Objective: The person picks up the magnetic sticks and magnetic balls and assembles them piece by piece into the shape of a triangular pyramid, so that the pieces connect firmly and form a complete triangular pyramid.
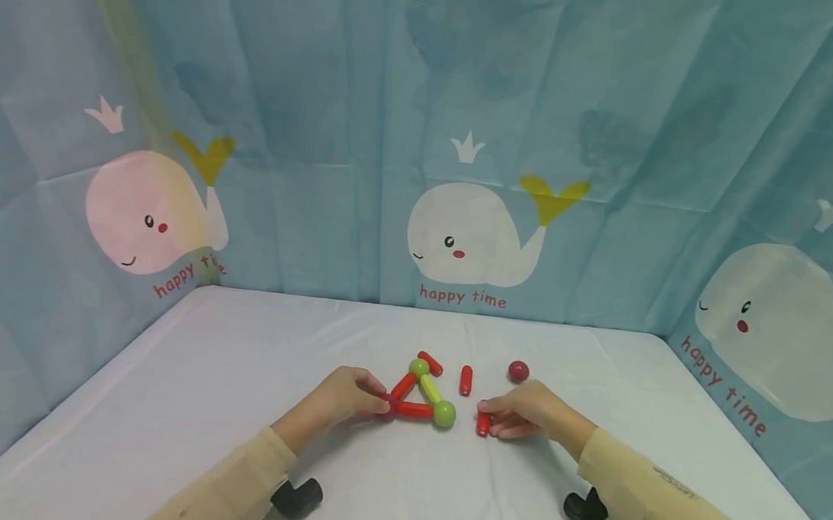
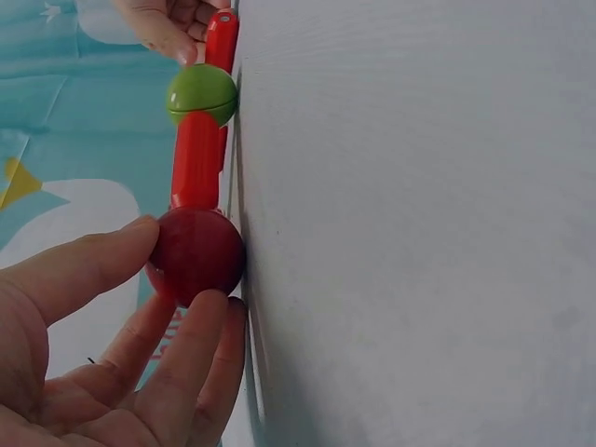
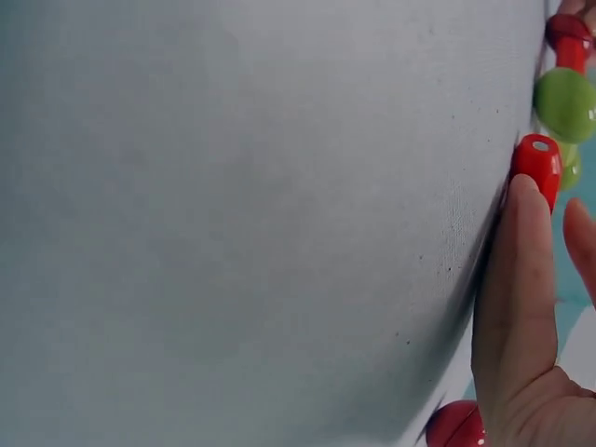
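On the worktop (image 1: 409, 482), a ball-and-rod triangle (image 1: 414, 410) looks joined, the left hand (image 1: 348, 394) pinching its dark-red corner ball (image 2: 197, 253). The half-open right hand (image 1: 531, 409) touches one red rod (image 1: 483, 425); another rod (image 1: 466, 380) and a spare ball (image 1: 518, 371) remain loose.

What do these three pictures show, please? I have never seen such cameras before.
There is no machine: these are a person's bare left hand and right hand. The wide picture comes from a camera on the head; each close one comes from a camera on a wrist. On the white table lies a triangle of joined sticks and balls, with two red sticks and a separate red ball nearby. The left hand holds the triangle's dark red corner ball. The right hand touches another red stick; whether it grips this is unclear.
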Motion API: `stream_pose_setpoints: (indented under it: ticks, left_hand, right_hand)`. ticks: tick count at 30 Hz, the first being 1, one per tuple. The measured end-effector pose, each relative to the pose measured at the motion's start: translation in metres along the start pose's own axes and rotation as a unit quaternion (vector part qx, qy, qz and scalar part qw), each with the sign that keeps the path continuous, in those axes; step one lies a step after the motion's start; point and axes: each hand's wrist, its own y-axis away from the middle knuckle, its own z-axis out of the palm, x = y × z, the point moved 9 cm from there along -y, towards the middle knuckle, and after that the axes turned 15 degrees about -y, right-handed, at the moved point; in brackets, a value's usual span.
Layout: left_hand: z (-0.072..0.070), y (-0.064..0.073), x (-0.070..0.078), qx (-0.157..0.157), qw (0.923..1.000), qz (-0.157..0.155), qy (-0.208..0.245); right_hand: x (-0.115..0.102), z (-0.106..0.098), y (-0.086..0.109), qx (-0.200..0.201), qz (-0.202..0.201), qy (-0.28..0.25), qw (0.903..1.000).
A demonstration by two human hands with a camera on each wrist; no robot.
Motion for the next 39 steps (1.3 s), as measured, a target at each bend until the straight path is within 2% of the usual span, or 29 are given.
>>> stream_pose_setpoints:
  ticks: [3, 7, 12, 18, 20, 27, 39]
  left_hand:
    - [-0.001, 0.001, 0.000, -0.001, 1.0000, 0.002, 0.005]
    - [-0.001, 0.001, 0.000, -0.003, 0.9999, 0.007, 0.007]
    - [-0.002, 0.003, -0.001, -0.002, 0.9999, 0.010, 0.003]
    - [-0.003, 0.005, -0.002, 0.001, 1.0000, 0.007, -0.002]
    - [-0.002, 0.004, -0.002, 0.000, 1.0000, 0.010, 0.000]
    - [0.001, 0.003, 0.000, -0.007, 0.9998, 0.015, 0.013]
    - [0.002, 0.002, -0.002, -0.005, 0.9999, 0.010, 0.004]
  right_hand:
    - [-0.007, 0.004, -0.002, 0.015, -0.010, 0.053, 0.9984]
    - [-0.014, 0.007, -0.001, 0.034, -0.018, 0.092, 0.9950]
    - [-0.019, 0.011, 0.003, 0.035, -0.021, 0.101, 0.9941]
    - [-0.023, 0.016, 0.006, 0.011, -0.036, 0.108, 0.9935]
    - [-0.024, 0.017, 0.006, 0.002, -0.041, 0.105, 0.9937]
    - [-0.028, 0.021, 0.004, -0.029, -0.063, 0.046, 0.9965]
    - [-0.054, 0.030, 0.008, -0.060, -0.136, 0.002, 0.9889]
